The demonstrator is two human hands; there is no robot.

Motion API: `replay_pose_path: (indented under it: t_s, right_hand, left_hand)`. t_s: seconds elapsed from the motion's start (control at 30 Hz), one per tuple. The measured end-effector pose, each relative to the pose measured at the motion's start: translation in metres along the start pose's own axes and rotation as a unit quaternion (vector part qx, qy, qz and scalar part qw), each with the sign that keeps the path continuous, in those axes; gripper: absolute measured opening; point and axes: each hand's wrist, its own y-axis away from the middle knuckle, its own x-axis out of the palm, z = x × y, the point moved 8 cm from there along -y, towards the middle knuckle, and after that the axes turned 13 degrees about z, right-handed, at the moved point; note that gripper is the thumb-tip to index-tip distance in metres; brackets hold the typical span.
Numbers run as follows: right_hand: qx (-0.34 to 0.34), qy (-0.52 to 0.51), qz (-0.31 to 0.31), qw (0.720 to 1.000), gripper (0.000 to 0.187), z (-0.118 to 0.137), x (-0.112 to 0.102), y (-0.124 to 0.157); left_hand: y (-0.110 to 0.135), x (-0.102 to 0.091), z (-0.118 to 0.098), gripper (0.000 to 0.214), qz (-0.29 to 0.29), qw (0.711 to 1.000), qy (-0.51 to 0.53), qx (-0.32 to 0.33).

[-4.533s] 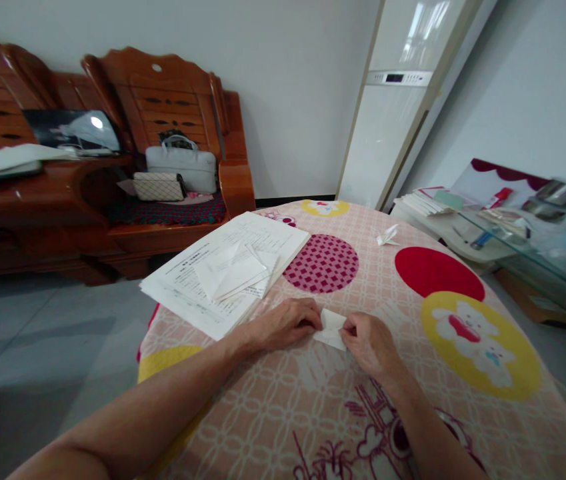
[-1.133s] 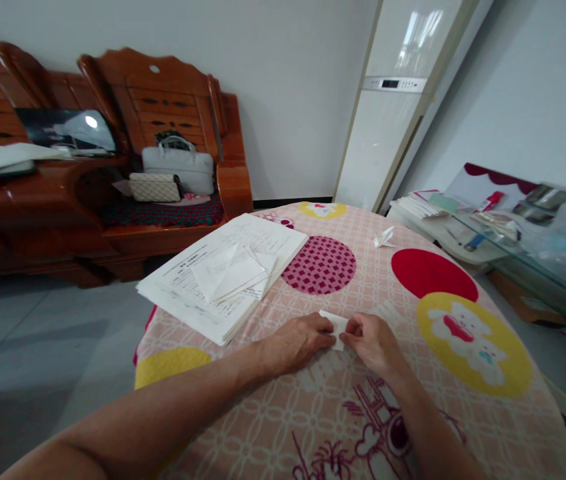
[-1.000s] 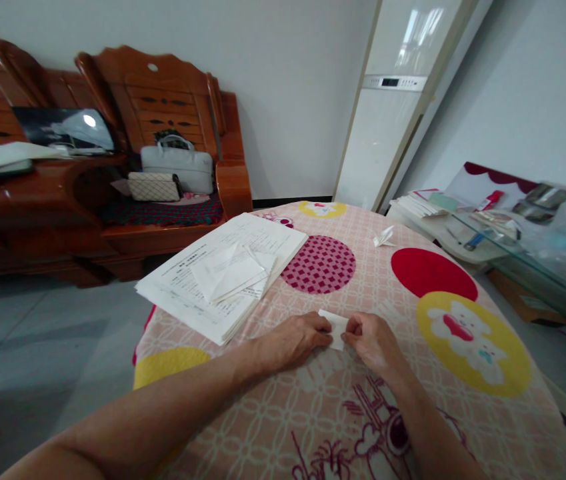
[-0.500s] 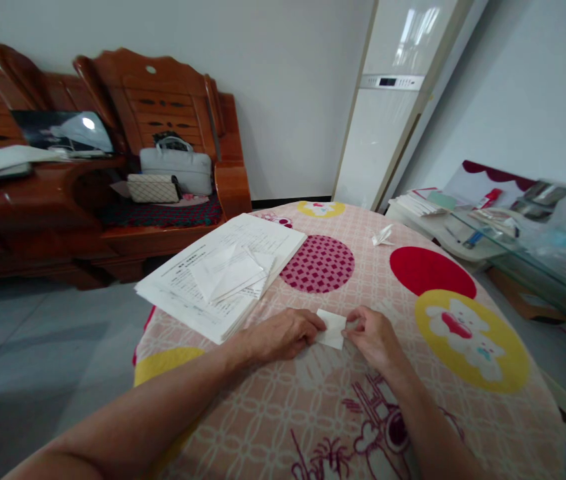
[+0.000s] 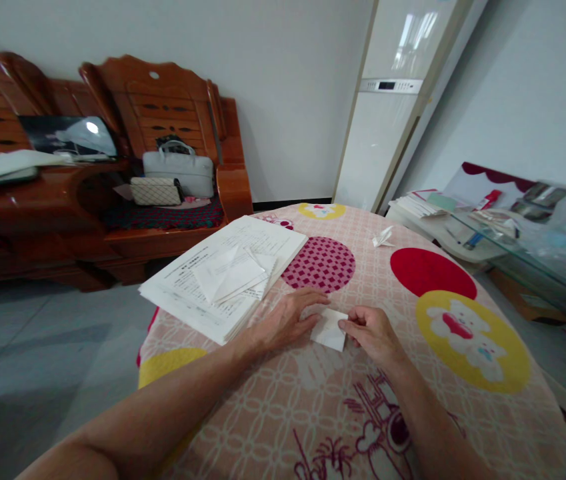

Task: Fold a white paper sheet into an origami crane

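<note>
The left hand uncurled: its fingers, bunched on the left edge of the paper half a second earlier, reached out beyond its upper left corner. The right hand closed its thumb over the right edge, which it had only lightly met.

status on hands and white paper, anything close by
Left hand open, at left edge of white paper. Right hand pinching its right edge. Paper lying on patterned tablecloth. Printed sheets to the left, small folded paper farther back.
</note>
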Motion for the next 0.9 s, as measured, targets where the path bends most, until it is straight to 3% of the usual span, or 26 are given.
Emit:
replay_pose_path:
  t_s: [0.17,0.43,0.53,0.7,0.77,0.9]
  right_hand:
    - [-0.026,-0.071,0.083,0.994,0.028,0.009,0.011,0.0]
    - [-0.057,-0.135,0.059,0.987,0.031,0.016,0.013,0.001]
    - [-0.078,-0.138,0.049,0.986,0.032,0.018,0.011,0.001]
    - [-0.089,-0.154,0.057,0.982,0.033,0.018,0.012,0.001]
    - [-0.076,-0.168,0.062,0.981,0.03,0.015,0.015,0.001]
    - [-0.046,-0.196,0.035,0.979,0.03,0.006,0.014,0.0]
  left_hand:
    - [-0.006,0.012,0.014,0.033,0.041,0.993,0.089,-0.058]
    - [-0.007,0.026,0.03,0.026,0.051,0.934,0.345,-0.079]
    - [-0.006,0.027,0.031,0.03,0.035,0.916,0.384,-0.11]
    - [-0.001,0.021,0.038,0.032,-0.048,0.878,0.448,-0.159]
    - [0.0,0.024,0.039,0.031,-0.044,0.877,0.45,-0.166]
    - [0.001,0.04,0.042,0.029,0.022,0.876,0.443,-0.191]
